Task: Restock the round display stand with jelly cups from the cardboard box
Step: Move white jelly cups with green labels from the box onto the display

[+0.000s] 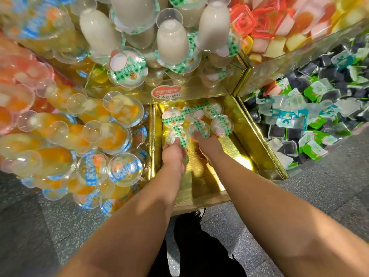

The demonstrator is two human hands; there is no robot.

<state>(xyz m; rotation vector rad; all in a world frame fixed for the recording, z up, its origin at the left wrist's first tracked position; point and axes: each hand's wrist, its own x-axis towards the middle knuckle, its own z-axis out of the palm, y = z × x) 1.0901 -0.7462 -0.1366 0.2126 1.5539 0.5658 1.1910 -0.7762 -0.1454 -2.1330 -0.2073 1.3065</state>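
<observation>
Reaching into the gold bin [255,136], left hand [173,156] and right hand [209,145] each grip a green-lidded jelly cup [178,134] beside four others; its near half lies bare.

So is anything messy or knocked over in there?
Nothing is spilled or broken. The green-lidded cups sit upright in neat rows in the gold tray, where the left hand and right hand each touch one. The white cups above lie tipped every way, a loose heap.
</observation>
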